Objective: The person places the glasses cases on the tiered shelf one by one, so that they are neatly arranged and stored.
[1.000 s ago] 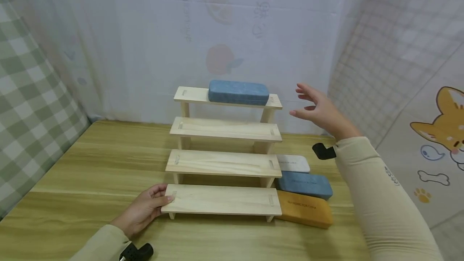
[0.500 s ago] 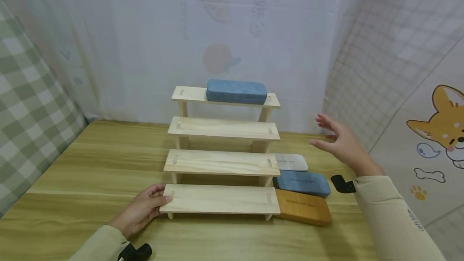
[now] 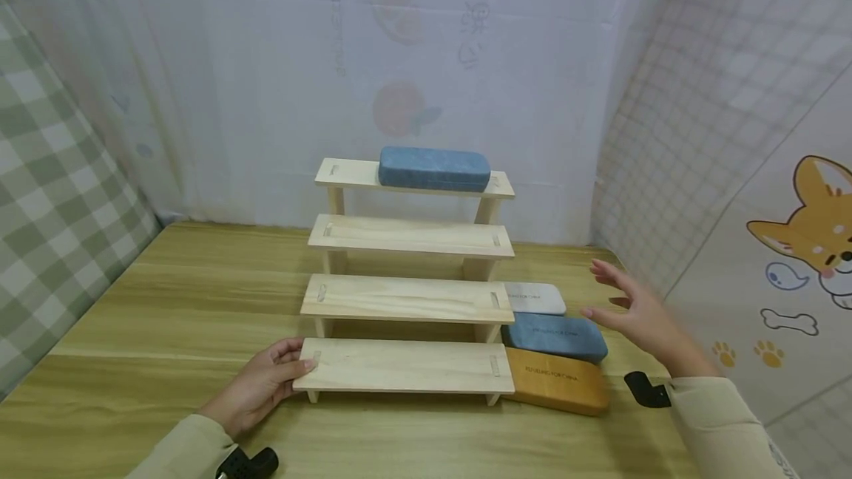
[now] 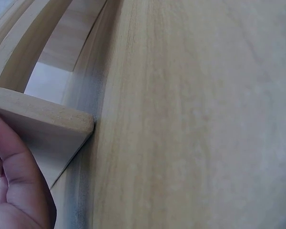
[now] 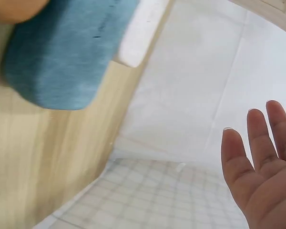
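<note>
One blue case [image 3: 434, 169] resting on top shelf [image 3: 349, 173] of wooden stand [image 3: 406, 298]; white case [image 3: 535, 298], second blue case [image 3: 555, 337], orange case [image 3: 558, 383] lying on table [image 3: 166, 324] at stand's right. We're seeing left hand [image 3: 261, 384] pinching left end of lowest shelf [image 3: 409, 367], right hand [image 3: 642, 322] hovering wide, thumb apart from fingers, near second blue case.
</note>
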A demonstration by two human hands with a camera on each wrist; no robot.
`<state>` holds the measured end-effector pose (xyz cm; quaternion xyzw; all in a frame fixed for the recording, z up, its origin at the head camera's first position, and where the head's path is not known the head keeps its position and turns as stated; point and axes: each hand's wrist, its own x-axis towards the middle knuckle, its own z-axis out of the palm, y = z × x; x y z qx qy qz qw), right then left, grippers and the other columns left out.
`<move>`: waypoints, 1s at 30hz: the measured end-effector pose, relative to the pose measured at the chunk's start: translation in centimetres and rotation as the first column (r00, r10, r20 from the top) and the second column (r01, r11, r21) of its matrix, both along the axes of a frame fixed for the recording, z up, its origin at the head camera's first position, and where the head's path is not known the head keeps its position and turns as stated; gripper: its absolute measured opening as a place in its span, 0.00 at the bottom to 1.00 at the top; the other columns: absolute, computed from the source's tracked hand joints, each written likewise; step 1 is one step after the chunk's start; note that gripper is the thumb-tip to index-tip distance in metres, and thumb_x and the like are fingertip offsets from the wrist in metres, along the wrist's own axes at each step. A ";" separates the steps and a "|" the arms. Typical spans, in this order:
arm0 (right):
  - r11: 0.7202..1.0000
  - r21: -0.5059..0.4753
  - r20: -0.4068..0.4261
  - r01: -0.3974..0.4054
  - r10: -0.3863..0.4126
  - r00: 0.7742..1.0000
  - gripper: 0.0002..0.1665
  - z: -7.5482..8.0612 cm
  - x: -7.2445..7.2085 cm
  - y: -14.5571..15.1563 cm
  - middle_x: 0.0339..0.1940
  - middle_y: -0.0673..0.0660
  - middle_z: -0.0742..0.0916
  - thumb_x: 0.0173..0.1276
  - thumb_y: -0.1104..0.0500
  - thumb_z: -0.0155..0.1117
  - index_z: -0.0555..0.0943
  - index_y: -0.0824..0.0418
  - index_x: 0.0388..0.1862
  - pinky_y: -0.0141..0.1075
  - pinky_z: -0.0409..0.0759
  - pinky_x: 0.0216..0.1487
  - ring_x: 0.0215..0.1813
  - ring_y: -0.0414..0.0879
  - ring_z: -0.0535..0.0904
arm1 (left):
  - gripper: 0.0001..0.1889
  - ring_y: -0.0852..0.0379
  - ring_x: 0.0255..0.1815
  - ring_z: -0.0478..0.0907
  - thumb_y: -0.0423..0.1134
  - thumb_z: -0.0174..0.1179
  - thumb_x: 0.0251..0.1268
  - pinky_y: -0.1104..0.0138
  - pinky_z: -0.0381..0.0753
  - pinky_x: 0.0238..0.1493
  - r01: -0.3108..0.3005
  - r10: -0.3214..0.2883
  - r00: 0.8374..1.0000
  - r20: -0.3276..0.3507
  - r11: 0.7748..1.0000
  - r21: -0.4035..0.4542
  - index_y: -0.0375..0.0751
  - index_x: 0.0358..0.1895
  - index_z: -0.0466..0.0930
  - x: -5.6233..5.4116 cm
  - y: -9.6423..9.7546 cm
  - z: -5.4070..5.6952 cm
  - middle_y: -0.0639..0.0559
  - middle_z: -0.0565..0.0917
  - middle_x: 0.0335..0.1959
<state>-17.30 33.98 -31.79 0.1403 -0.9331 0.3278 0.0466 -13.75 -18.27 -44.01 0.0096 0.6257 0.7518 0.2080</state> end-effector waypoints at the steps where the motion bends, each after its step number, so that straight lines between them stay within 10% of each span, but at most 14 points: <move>1: 1.000 0.000 0.003 -0.001 0.001 1.000 0.48 -0.3 0.3 0.1 0.70 0.70 0.67 0.64 0.59 0.68 0.53 0.65 0.76 0.35 0.70 0.55 0.66 0.62 0.63 | 0.34 0.60 0.44 0.78 0.31 0.56 0.68 0.67 0.80 0.47 0.002 -0.002 1.000 -0.002 1.000 0.003 0.20 0.68 0.47 0.0 0.0 0.0 0.51 0.77 0.45; 5: 1.000 0.026 0.017 0.009 -0.010 1.000 0.48 -1.4 1.2 0.4 0.70 0.70 0.67 0.64 0.57 0.68 0.54 0.65 0.76 0.44 0.70 0.55 0.65 0.61 0.63 | 0.35 0.60 0.44 0.78 0.31 0.55 0.68 0.68 0.80 0.47 0.011 -0.011 1.000 0.000 1.000 0.000 0.21 0.68 0.45 0.0 -0.1 0.1 0.51 0.76 0.46; 11: 0.997 0.077 0.059 0.023 -0.028 0.998 0.47 -2.6 2.5 0.9 0.69 0.68 0.69 0.65 0.54 0.68 0.55 0.64 0.76 0.29 0.71 0.50 0.63 0.53 0.65 | 0.36 0.61 0.44 0.77 0.32 0.55 0.69 0.68 0.79 0.47 0.014 -0.014 1.000 0.006 1.000 -0.016 0.21 0.69 0.43 0.1 -0.1 0.2 0.50 0.75 0.47; 18: 0.997 0.077 0.057 0.011 -0.015 0.998 0.46 -4.3 3.7 1.1 0.65 0.71 0.72 0.62 0.57 0.70 0.58 0.69 0.73 0.54 0.75 0.49 0.59 0.63 0.69 | 0.35 0.61 0.44 0.77 0.31 0.55 0.68 0.67 0.80 0.47 0.005 -0.005 1.000 0.000 1.000 -0.007 0.20 0.68 0.45 0.1 0.0 0.1 0.51 0.76 0.46; 30: 0.999 0.048 0.141 -0.010 0.003 0.990 0.43 -6.2 5.0 1.9 0.62 0.71 0.75 0.63 0.57 0.69 0.62 0.70 0.71 0.54 0.76 0.46 0.58 0.56 0.73 | 0.35 0.61 0.44 0.78 0.31 0.56 0.68 0.68 0.80 0.47 -0.004 0.004 1.000 0.001 1.000 -0.006 0.20 0.69 0.44 0.1 0.1 0.1 0.51 0.76 0.46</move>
